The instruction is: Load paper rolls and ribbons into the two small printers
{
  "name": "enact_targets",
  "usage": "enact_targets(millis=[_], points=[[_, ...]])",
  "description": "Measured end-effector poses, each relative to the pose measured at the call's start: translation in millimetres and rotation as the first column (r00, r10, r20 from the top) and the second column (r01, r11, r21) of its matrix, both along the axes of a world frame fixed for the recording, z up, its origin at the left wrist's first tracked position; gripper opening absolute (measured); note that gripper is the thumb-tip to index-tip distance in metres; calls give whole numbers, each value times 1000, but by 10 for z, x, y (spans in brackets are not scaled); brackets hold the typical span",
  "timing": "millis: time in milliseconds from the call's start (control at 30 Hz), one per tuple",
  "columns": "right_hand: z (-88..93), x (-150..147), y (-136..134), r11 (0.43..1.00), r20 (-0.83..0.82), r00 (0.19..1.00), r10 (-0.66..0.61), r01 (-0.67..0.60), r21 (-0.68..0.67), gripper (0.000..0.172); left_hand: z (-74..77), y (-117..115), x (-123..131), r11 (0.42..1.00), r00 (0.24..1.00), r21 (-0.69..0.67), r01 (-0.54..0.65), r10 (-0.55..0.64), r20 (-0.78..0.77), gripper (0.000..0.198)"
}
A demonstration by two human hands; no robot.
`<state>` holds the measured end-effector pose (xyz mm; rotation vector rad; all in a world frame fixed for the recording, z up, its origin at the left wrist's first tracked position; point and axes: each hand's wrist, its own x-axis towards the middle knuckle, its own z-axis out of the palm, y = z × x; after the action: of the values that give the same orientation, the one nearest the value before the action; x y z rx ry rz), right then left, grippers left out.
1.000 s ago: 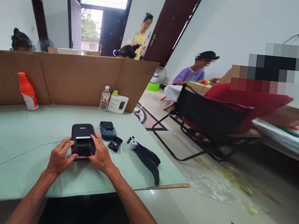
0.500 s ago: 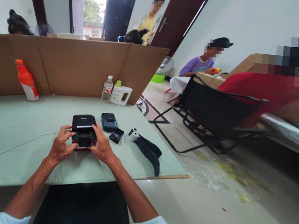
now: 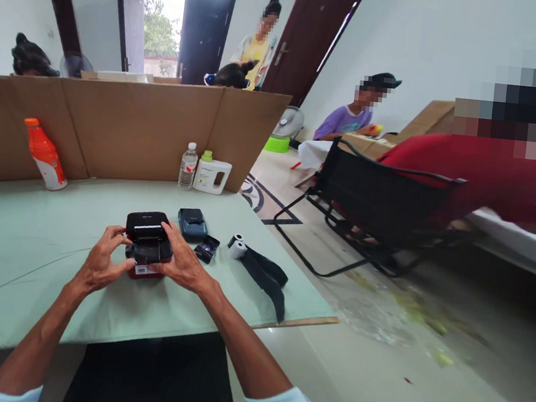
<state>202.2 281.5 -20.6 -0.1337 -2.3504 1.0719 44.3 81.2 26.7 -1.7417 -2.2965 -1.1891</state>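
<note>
A small black-and-red portable printer point(image 3: 151, 220) is on the table between my hands, its top cover raised and its dark inside showing. My left hand point(image 3: 105, 261) grips its left side, fingers curled at the edge and thumb at the front corner. My right hand point(image 3: 184, 262) is wrapped round the right side, fingertips on the cover. A white barcode label point(image 3: 144, 270) shows on the front face. Just beyond my right hand lie a dark blue printer point(image 3: 192, 224) and a small black piece point(image 3: 207, 249). Two small rolls point(image 3: 237, 247) trail long black strips point(image 3: 265, 280).
A cardboard screen point(image 3: 137, 131) borders the far side of the green-covered table point(image 3: 19, 227). Along it stand an orange bottle point(image 3: 45, 155), a clear water bottle point(image 3: 188, 167) and a white jug point(image 3: 212, 175). A person in red point(image 3: 424, 154) sits in a black folding chair point(image 3: 386, 200) at right.
The printer's front has come up toward me, so the barcode label shows. More of the inside under the cover is visible. Both hands keep their hold; the camera view has shifted slightly.
</note>
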Motion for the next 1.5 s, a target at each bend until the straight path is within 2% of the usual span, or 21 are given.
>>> enact_targets(millis=[67,200,433,667,767,933,1033,1133,1233,1333,1500], points=[[68,-3,47,1000,22,999,24,-23,-11,113,99,38,-68,1000,998,-27,-9,11,63,23],[178,-35,117,999,54,998,34,-33,-5,105,232,196,-226,999,991,-54,2,5,135,29],[237,-76,121,1000,62,998,19,-18,-23,104,276,380,-393,999,980,20,43,-46,194,26],[143,-97,82,1000,-29,999,14,-15,-19,87,139,607,-656,990,956,138,28,-67,287,28],[89,-91,30,996,-36,999,-36,33,-78,86,38,720,-779,988,948,156,8,-57,314,31],[45,-58,-132,960,-47,998,-37,22,-278,85,-276,751,-751,985,930,169,-41,-24,367,44],[45,-51,-224,942,-78,997,-16,-12,-334,82,-499,709,-638,980,913,179,-90,9,408,50],[46,-69,-284,926,-122,992,-18,-30,-376,83,-651,703,-545,974,885,187,-125,24,464,55],[55,-97,-333,917,-149,988,-44,-19,-397,83,-692,725,-490,967,861,205,-150,26,508,57],[83,-116,-395,922,-156,987,-48,-17,-386,83,-648,707,-457,960,847,223,-171,28,531,57],[84,-142,-470,941,-128,991,-48,1,-340,94,-565,559,-424,943,838,238,-231,69,541,55]])
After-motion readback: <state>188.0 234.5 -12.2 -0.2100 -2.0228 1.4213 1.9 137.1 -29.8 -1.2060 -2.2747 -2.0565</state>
